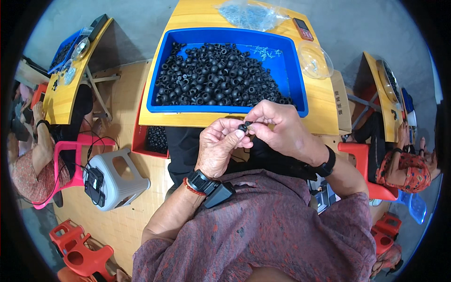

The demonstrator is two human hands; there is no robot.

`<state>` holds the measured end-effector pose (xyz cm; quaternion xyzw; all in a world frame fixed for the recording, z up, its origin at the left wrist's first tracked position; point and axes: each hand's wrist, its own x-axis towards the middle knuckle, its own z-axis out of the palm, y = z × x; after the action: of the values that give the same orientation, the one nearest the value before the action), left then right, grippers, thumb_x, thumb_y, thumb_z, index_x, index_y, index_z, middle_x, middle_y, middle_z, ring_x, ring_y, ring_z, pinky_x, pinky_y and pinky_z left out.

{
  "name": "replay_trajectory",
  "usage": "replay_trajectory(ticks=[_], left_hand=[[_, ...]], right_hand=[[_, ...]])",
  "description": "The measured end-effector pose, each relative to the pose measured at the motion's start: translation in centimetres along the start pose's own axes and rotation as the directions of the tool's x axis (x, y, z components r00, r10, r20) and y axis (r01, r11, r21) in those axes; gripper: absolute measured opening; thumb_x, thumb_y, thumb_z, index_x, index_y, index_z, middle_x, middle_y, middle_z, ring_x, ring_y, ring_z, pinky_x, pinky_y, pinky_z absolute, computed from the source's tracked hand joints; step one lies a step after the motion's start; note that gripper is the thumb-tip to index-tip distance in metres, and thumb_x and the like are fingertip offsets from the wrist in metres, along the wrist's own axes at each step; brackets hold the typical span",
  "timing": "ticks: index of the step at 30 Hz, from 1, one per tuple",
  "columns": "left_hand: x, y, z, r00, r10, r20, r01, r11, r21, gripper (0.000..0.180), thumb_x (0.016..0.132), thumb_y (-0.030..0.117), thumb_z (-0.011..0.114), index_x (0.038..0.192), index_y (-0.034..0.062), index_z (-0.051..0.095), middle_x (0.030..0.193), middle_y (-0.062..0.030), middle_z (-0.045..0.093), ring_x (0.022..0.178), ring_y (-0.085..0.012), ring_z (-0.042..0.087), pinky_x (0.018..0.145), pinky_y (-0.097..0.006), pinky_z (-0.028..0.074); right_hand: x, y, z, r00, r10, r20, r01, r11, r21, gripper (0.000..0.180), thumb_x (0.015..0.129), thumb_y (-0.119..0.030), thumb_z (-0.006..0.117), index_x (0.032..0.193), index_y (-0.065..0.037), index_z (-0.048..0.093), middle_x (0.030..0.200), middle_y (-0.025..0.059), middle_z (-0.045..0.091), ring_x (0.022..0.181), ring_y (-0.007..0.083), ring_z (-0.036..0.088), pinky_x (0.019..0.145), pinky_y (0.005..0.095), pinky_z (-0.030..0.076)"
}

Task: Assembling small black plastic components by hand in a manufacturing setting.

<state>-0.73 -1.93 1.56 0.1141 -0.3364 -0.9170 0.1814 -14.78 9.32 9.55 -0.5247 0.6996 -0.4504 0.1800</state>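
Piece (242, 127), small, black, rounded, slightly shiny

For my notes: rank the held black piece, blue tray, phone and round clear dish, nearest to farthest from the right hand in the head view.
1. Black piece: left of the right hand.
2. Blue tray: just ahead.
3. Round clear dish: right of tray.
4. Phone: beyond the dish.

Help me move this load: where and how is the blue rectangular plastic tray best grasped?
Likely the tray's raised short rims, from left and right: they flank the heaped black rounded parts, while the transparent round dish crowds only the right rim's far half.
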Motion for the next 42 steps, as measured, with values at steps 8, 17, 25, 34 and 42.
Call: replay_trajectory(ticks=[8,17,25,34,42], left_hand=[[0.0,-0.2,-0.2,1.0,-0.002,-0.023,0.003,0.999,0.039,0.015,0.094,0.003,0.065,0.107,-0.0018,0.06,0.093,-0.0115,0.07,0.077,-0.0166,0.071,0.072,-0.031,0.062],[0.0,-0.2,-0.1,0.999,-0.036,0.018,0.037,0.997,-0.075,0.014,0.096,0.004,0.061,0.11,0.0007,0.059,0.093,-0.009,0.068,0.08,-0.0159,0.069,0.076,-0.033,0.061],[-0.1,-0.1,0.0,0.996,-0.012,0.088,0.015,0.999,-0.03,0.016,0.097,0.008,0.062,0.11,0.0012,0.057,0.099,-0.0099,0.067,0.085,-0.0176,0.069,0.08,-0.035,0.06],[-0.1,-0.4,-0.5,0.996,-0.003,0.088,0.0,0.999,0.033,0.017,0.097,0.009,0.062,0.11,0.001,0.057,0.099,-0.0093,0.066,0.083,-0.0164,0.068,0.079,-0.034,0.059],[-0.1,-0.7,-0.5,0.996,-0.022,0.086,0.019,0.999,0.026,0.018,0.097,0.012,0.062,0.111,0.0009,0.056,0.1,-0.0095,0.066,0.084,-0.0155,0.067,0.08,-0.033,0.058]], right_hand=[[-0.2,-0.1,0.4,0.981,-0.187,0.045,0.192,0.971,-0.143,0.011,0.084,0.001,0.065,0.095,-0.002,0.064,0.083,0.0141,0.066,0.073,0.0303,0.067,0.065,0.036,0.055],[-0.3,1.0,-0.3,0.973,-0.214,-0.089,0.218,0.975,0.037,0.016,0.083,0.003,0.064,0.098,-0.002,0.068,0.087,0.0114,0.067,0.075,0.0234,0.067,0.066,0.0328,0.054],[-0.4,1.0,-0.6,0.999,-0.041,0.036,0.04,0.999,0.034,0.012,0.084,0.004,0.066,0.094,-0.001,0.068,0.084,0.0078,0.067,0.076,0.0141,0.067,0.065,0.027,0.052],[-0.6,0.7,-0.8,0.987,0.141,0.07,-0.151,0.974,0.17,0.006,0.088,0.002,0.064,0.094,0.0,0.067,0.08,0.0057,0.067,0.075,0.0087,0.066,0.065,0.0245,0.053],[-0.8,1.2,0.3,1.0,0.027,0.005,-0.028,0.994,0.11,0.008,0.089,0.0,0.066,0.095,-0.002,0.069,0.08,0.0065,0.068,0.072,0.0123,0.068,0.063,0.0254,0.054]])
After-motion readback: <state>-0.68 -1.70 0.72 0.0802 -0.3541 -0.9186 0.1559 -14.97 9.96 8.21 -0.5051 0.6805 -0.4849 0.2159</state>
